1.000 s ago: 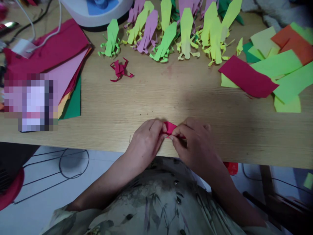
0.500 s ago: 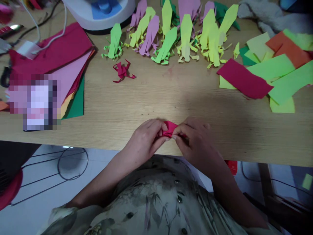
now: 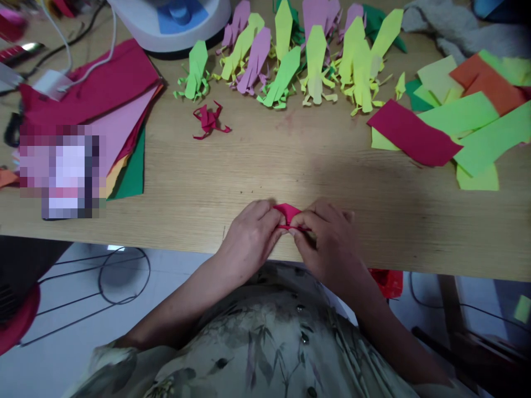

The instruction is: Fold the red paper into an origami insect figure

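Observation:
A small piece of folded red paper [image 3: 287,211] lies between my two hands, close to the table's front edge. My left hand [image 3: 254,232] pinches its left end between thumb and fingers. From the other side, my right hand [image 3: 326,228] grips the right end, thumb tip near the left thumb. The fingers cover most of the paper, so its full folded shape is hidden. Farther off to the left, a finished red origami figure with thin bent legs [image 3: 211,120] rests on the wooden table [image 3: 265,160].
Several green, yellow and purple folded paper figures [image 3: 317,63] stand along the back. Loose cut paper strips [image 3: 415,132] are heaped at right. Large coloured sheets [image 3: 103,83] lie at left under a white charger [image 3: 50,84] and a blurred-out phone. A white-and-blue device base [image 3: 174,27] stands behind.
My left fingers have shifted slightly right and closed in along the red paper's front fold. My right hand keeps its pinch almost in place. The view has moved a little.

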Demonstrator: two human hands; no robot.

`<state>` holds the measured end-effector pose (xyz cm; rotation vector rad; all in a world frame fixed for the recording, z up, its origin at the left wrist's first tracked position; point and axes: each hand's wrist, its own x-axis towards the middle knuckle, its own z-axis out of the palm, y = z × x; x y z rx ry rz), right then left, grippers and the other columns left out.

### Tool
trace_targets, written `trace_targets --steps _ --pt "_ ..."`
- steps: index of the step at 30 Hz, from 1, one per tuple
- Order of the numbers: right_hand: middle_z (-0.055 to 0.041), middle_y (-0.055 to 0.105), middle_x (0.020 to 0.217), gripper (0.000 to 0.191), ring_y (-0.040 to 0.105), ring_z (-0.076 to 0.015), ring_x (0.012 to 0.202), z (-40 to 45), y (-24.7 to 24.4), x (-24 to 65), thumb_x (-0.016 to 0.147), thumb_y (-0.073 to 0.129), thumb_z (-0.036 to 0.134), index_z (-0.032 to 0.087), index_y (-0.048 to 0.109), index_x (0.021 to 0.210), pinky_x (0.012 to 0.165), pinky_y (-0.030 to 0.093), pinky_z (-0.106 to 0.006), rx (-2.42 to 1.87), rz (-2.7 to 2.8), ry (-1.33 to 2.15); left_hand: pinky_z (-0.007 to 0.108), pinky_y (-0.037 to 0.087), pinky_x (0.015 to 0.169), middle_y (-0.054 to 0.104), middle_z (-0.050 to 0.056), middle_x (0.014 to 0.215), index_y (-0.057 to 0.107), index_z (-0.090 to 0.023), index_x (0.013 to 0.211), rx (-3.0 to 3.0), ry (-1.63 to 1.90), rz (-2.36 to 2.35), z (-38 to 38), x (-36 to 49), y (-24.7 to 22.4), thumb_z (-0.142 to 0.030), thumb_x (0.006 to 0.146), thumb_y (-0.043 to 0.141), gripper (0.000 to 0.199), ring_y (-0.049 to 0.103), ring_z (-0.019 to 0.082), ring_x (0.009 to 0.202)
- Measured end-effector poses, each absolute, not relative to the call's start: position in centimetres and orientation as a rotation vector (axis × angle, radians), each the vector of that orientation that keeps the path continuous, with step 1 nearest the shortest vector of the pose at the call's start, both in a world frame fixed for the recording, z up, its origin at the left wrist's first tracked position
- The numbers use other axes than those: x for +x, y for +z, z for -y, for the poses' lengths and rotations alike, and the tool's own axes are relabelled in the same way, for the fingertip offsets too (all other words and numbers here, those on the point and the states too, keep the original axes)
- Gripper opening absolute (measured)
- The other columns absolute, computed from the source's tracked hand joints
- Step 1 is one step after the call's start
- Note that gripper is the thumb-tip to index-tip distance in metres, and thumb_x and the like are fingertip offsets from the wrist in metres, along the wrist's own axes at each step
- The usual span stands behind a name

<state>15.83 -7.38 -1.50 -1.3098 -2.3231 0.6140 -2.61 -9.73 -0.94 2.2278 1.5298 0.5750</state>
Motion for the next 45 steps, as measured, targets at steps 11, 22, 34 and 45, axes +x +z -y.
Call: trace_targets --steps 11,22,34,45 --pt "-0.0044 0.062 0.092 0.006 0.054 -0.0231 0.09 7.4 -1.1 15.7 0.091 0.06 0.02 0.022 0.063 0.085 0.079 0.028 -0.039 -1.338 2.363 0.615 0.032 0.046 0.077 0.06 0.008 0.094 0.059 -0.015 0.087 2.191 0.504 -1.527 9.4 -2.4 -0.3 -0.022 0.099 0.051 0.016 0.055 0.02 0.085" --pt "-0.0019 0.063 0.084 0.01 0.058 -0.0209 0.085 7.2 -1.2 15.6 0.09 0.064 0.022 0.02 0.062 0.08 0.079 0.028 -0.037 -1.347 2.262 0.669 0.035 0.045 0.074 0.062 0.007 0.089 0.067 -0.016 0.091 2.133 0.391 -1.756 10.0 -2.2 0.2 -0.026 0.097 0.055 0.017 0.057 0.022 0.082" --pt "0.0001 0.062 0.08 0.009 0.056 -0.0197 0.082 6.9 -1.0 15.5 0.086 0.067 0.02 0.021 0.06 0.08 0.074 0.025 -0.035 -1.39 2.245 0.685 0.034 0.046 0.073 0.063 0.005 0.088 0.06 -0.018 0.083 2.008 0.435 -1.815 9.8 -2.0 0.1 -0.024 0.093 0.062 0.013 0.059 0.02 0.081" --pt "-0.0009 0.061 0.082 0.01 0.055 -0.0201 0.083 6.8 -1.2 15.5 0.088 0.06 0.018 0.021 0.057 0.079 0.074 0.025 -0.035 -1.379 2.275 0.67 0.037 0.048 0.074 0.069 0.008 0.106 0.066 -0.019 0.109 2.438 0.617 -1.687 11.0 -2.1 -1.3 -0.023 0.1 0.051 0.018 0.061 0.023 0.093"
